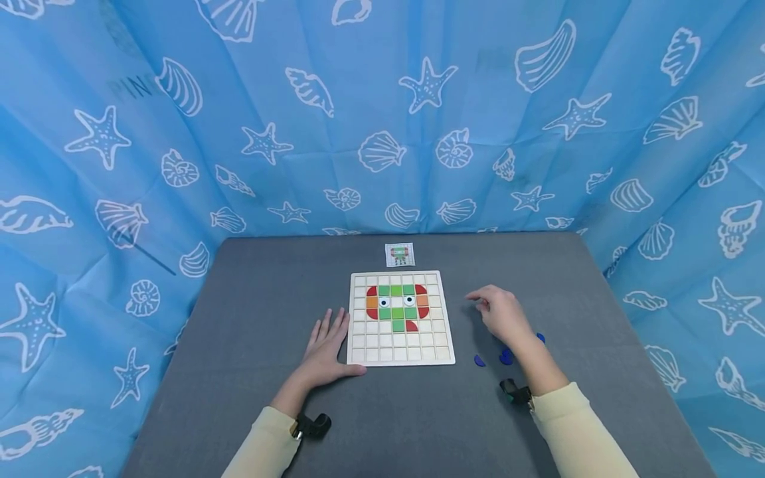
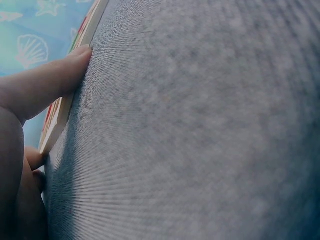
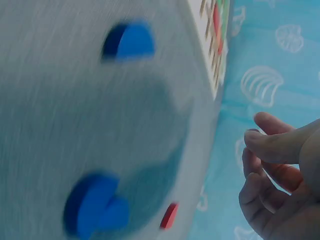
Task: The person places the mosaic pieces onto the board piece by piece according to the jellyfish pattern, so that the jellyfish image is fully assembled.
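Head view: tiles [image 1: 397,313] in board [image 1: 373,353], left fingers [image 1: 325,326] spread against it, right fingers [image 1: 481,292] loosely curled, empty.

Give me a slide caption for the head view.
Left hand touches the puzzle board; right hand hovers near blue pieces.

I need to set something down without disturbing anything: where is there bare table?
Bare table: left of the left hand, below the board between the wrist cameras, and beyond the right hand toward the far right corner. Crowded: right of the board, where blue pieces lie around the right forearm; the right wrist view also shows a red piece.
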Motion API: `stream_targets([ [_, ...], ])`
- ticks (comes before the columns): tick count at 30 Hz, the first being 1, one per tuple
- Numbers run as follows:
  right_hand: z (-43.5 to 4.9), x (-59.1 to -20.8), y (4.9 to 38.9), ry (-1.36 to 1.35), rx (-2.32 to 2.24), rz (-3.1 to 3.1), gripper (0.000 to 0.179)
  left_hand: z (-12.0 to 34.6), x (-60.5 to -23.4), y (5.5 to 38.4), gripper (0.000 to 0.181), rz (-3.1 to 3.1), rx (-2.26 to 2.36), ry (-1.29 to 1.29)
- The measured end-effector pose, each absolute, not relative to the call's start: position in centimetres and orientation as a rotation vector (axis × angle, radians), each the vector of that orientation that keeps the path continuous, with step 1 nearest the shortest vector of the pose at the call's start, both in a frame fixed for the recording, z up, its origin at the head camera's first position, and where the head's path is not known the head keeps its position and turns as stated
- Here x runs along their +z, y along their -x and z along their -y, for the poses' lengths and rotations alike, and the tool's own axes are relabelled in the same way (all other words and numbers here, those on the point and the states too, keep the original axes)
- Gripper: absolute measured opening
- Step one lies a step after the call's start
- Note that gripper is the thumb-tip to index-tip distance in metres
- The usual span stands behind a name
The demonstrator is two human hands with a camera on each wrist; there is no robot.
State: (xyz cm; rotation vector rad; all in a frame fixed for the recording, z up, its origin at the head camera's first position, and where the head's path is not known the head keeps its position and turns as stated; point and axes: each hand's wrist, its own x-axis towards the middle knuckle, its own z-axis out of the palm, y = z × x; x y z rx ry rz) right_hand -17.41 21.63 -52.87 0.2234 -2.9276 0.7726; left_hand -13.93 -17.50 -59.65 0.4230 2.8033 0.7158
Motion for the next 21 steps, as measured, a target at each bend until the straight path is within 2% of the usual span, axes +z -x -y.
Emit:
stream_targets([
  [12, -26.7, -54.1, 18.7, -0.099, 0.761, 3.041, 0.038, 17.4, -59.7, 14.0, 0.129, -2.801, 0.717, -0.416],
  [21, -27.7, -54.4, 19.0, -0.032, 0.756, 3.155, 0.040, 17.5, -59.7, 13.9, 0.130, -2.805, 0.727, -0.408],
])
